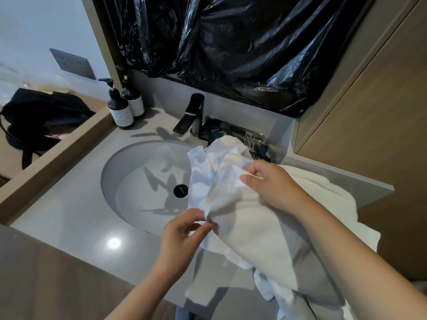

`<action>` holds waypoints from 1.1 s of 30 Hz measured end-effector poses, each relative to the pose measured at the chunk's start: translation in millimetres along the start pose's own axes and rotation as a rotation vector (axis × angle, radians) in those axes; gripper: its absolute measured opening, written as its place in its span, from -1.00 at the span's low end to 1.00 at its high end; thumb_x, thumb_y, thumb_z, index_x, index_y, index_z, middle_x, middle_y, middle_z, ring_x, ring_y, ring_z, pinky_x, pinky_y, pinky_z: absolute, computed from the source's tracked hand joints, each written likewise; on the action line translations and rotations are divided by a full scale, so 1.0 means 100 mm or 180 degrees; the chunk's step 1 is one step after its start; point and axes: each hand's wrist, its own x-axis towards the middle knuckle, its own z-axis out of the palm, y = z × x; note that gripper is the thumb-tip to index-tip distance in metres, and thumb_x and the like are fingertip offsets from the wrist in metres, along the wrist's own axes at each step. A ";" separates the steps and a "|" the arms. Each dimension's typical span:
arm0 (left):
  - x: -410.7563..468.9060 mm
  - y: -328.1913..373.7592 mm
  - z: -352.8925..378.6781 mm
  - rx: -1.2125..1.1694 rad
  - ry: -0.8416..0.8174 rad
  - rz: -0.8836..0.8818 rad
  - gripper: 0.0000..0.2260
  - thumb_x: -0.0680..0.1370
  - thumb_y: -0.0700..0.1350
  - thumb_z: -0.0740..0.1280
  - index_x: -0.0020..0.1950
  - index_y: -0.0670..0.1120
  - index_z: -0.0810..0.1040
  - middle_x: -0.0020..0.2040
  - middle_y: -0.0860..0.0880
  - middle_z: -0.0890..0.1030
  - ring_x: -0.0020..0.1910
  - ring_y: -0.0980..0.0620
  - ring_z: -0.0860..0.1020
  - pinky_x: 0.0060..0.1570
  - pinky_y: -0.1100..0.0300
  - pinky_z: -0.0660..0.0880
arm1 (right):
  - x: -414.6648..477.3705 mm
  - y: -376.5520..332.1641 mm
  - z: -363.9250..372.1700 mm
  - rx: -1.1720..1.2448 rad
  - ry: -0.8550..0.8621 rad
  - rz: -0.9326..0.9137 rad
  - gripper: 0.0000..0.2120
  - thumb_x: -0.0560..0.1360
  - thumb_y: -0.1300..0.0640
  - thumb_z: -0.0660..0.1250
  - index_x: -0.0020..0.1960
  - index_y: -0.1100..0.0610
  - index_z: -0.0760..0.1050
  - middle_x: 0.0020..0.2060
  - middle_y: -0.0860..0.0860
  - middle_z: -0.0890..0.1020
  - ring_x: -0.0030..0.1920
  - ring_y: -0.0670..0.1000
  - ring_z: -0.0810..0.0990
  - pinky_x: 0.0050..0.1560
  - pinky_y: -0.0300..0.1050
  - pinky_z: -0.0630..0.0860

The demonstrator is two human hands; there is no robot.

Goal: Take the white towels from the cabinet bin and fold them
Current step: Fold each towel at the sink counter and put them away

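Observation:
A crumpled white towel (233,211) lies bunched over the right side of the grey sink counter (69,209) and hangs past its front edge. My left hand (182,234) pinches a fold of its near edge between thumb and fingertips. My right hand (270,183) grips the towel's upper part from the right, fingers closed on the cloth. More white towel (323,192) is heaped under my right forearm on the counter's right end. The cabinet bin is not in view.
A round basin (143,176) with a black drain (181,190) is left of the towel. Behind stand a dark faucet (191,116), two pump bottles (120,107), and a tray of toiletries (235,132). Black plastic (242,49) covers the mirror. Wooden cabinet (374,116) at right.

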 end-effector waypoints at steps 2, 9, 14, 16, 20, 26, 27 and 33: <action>0.01 0.01 -0.05 -0.0108 -0.0160 -0.0065 -0.85 0.53 -0.06 0.41 -0.12 -0.13 0.70 -0.11 -0.03 0.70 -0.04 0.00 0.65 0.01 0.09 0.55 | 0.00 0.03 -0.02 0.0241 0.0261 -0.0029 -0.88 0.56 0.03 0.33 -0.14 -0.02 0.46 -0.12 -0.05 0.62 -0.10 -0.03 0.56 -0.11 -0.10 0.42; 0.12 0.05 -0.34 0.0658 -0.0274 0.0175 -0.51 0.49 0.26 0.18 -0.28 -0.15 0.53 -0.34 -0.11 0.50 -0.32 -0.07 0.47 -0.29 0.09 0.40 | -0.02 0.03 0.07 0.0840 0.0618 -0.0289 -0.90 0.57 0.08 0.33 0.07 0.03 0.49 -0.14 -0.10 0.62 -0.22 -0.15 0.53 -0.17 -0.19 0.42; 0.29 0.08 -0.36 0.1020 -0.0385 -0.0089 -0.72 0.53 0.20 0.28 -0.13 0.03 0.64 -0.18 0.05 0.64 -0.17 0.13 0.59 -0.12 0.12 0.55 | -0.04 0.06 0.07 -0.0679 0.0829 -0.0559 -0.78 0.56 -0.04 0.32 0.13 0.05 0.52 0.05 -0.05 0.50 0.10 0.02 0.46 0.09 -0.07 0.42; 0.33 0.10 -0.35 0.1006 -0.0626 -0.0294 -0.71 0.48 0.19 0.34 -0.16 -0.02 0.64 -0.24 -0.01 0.62 -0.29 0.17 0.54 -0.19 0.18 0.49 | -0.04 0.04 0.03 -0.1108 0.0699 -0.0404 -0.80 0.52 -0.08 0.35 0.03 0.03 0.57 -0.02 -0.05 0.48 0.07 0.04 0.46 0.01 -0.08 0.39; 0.39 0.07 -0.33 0.1174 -0.1063 -0.0544 -0.83 0.44 0.10 0.46 -0.10 0.04 0.60 -0.39 0.07 0.47 -0.42 0.18 0.39 -0.34 0.32 0.35 | -0.01 -0.01 -0.02 -0.1077 0.0233 -0.0144 -0.84 0.46 -0.09 0.42 -0.12 -0.03 0.52 -0.12 -0.09 0.44 -0.08 0.00 0.48 -0.17 -0.13 0.30; 0.43 0.05 -0.35 0.0604 -0.0849 -0.0591 -0.62 0.37 0.31 0.39 -0.19 -0.01 0.63 0.07 0.14 0.58 -0.02 0.22 0.58 0.10 0.19 0.53 | 0.01 -0.02 0.00 0.0425 0.0344 -0.0459 -0.78 0.50 0.06 0.42 -0.28 0.04 0.47 -0.30 0.05 0.48 -0.32 -0.08 0.40 -0.31 -0.24 0.28; 0.43 0.08 -0.35 0.0471 -0.0830 -0.0622 -0.61 0.39 0.29 0.35 -0.14 -0.04 0.63 0.11 0.15 0.58 0.02 0.23 0.58 0.15 0.14 0.53 | 0.02 -0.01 0.00 0.0651 0.0470 -0.0442 -0.80 0.51 0.07 0.41 -0.26 0.06 0.48 -0.31 0.06 0.50 -0.32 -0.08 0.40 -0.31 -0.21 0.29; 0.41 0.10 -0.32 0.0670 -0.0967 -0.0784 -0.62 0.48 0.20 0.36 -0.14 -0.13 0.53 -0.16 -0.14 0.63 -0.22 -0.05 0.60 -0.10 0.01 0.54 | 0.15 0.05 0.14 -0.0295 0.0438 -0.0069 -0.80 0.52 -0.11 0.35 -0.12 0.00 0.45 -0.14 -0.05 0.58 -0.09 0.03 0.51 -0.15 -0.08 0.38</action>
